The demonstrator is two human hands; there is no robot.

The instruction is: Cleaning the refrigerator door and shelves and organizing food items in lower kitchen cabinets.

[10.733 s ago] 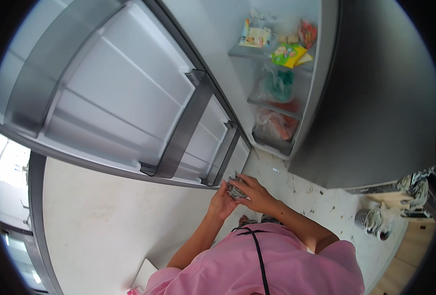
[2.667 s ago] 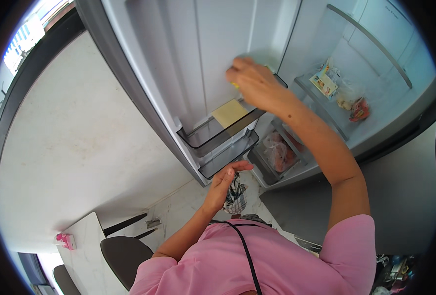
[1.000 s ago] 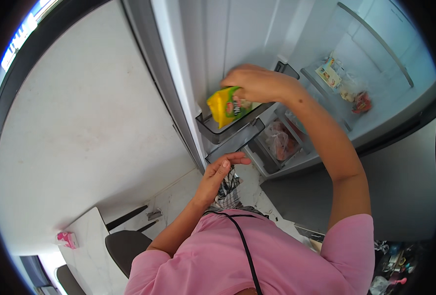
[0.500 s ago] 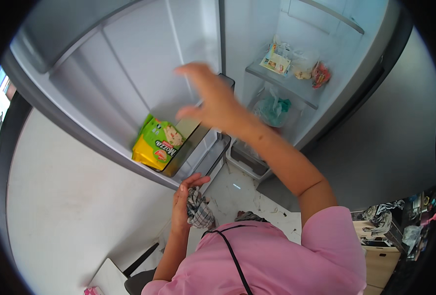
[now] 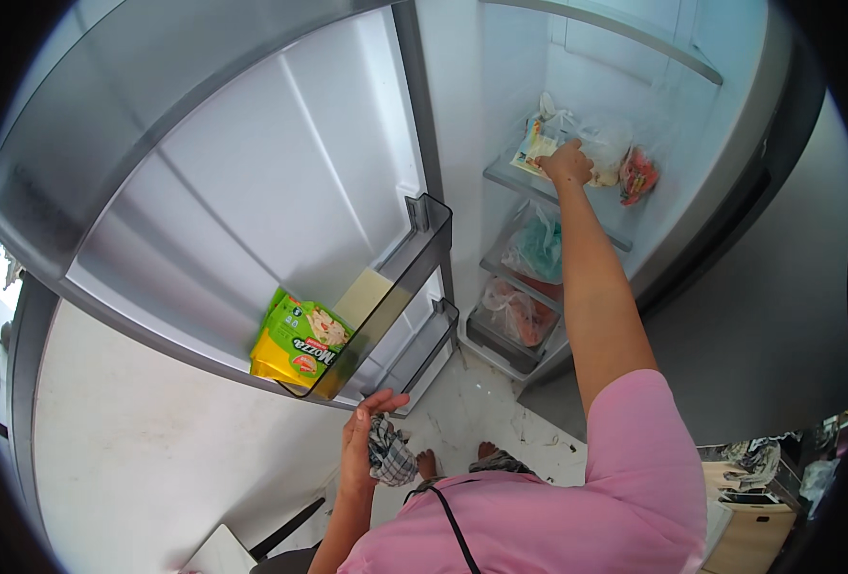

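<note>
The fridge (image 5: 501,115) stands open. The right hand (image 5: 568,163) reaches deep inside it and rests on a flat packet (image 5: 535,148) lying on a glass shelf (image 5: 539,191) in the fridge. I cannot tell if the fingers have closed on the packet. A clear bag (image 5: 604,143) and a red pack (image 5: 637,175) lie on that shelf too, just beside the hand. The left hand (image 5: 365,445) is low, in front of the fridge door (image 5: 252,191), clenched around a checked cloth (image 5: 389,454). A green and yellow pack (image 5: 300,340) stands in the door bin (image 5: 400,277).
</note>
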